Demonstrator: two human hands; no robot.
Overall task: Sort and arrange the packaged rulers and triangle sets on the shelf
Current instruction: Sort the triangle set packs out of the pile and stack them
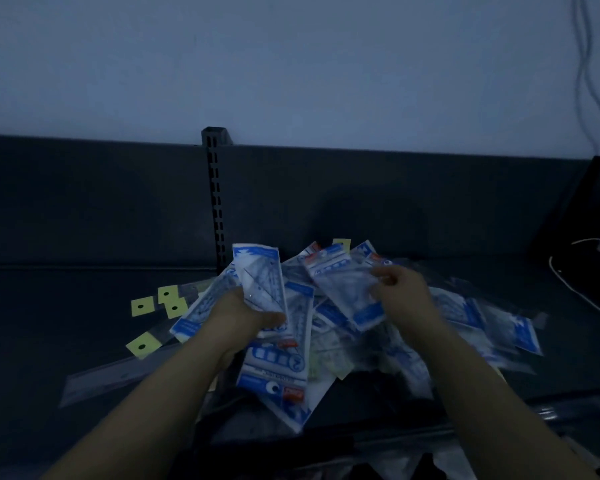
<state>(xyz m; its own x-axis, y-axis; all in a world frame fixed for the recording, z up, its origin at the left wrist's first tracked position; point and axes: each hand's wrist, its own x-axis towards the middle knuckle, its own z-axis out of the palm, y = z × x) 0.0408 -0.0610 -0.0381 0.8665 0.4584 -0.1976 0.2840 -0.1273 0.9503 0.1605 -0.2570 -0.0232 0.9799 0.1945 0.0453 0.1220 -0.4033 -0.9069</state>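
The light is dim. On a dark shelf [66, 306], a loose pile [471, 317] of blue-and-white triangle-set packs lies in the middle, spreading to the right and leaning against the back panel [395, 188] at its far edge. One larger pack [278, 375] lies at the near side of the pile, reaching toward the shelf's front edge.

The left hand [246, 315] grips a pack [262, 275] by its lower part, thumb across the front, holding it roughly upright above the left side of the pile. The right hand [404, 292] pinches the right edge of a second pack [343, 285], tilted and lifted over the pile's middle. The two hands are apart, each holding its own pack.

To the left of the pile lie rulers [118, 372] in clear sleeves with yellow tags [142, 306], fanned out flat on the shelf.

A slotted post [215, 188] stands at the back panel, just left of the pile. A white cable [582, 296] runs over the shelf at far right. A pale wall [291, 64] rises behind.
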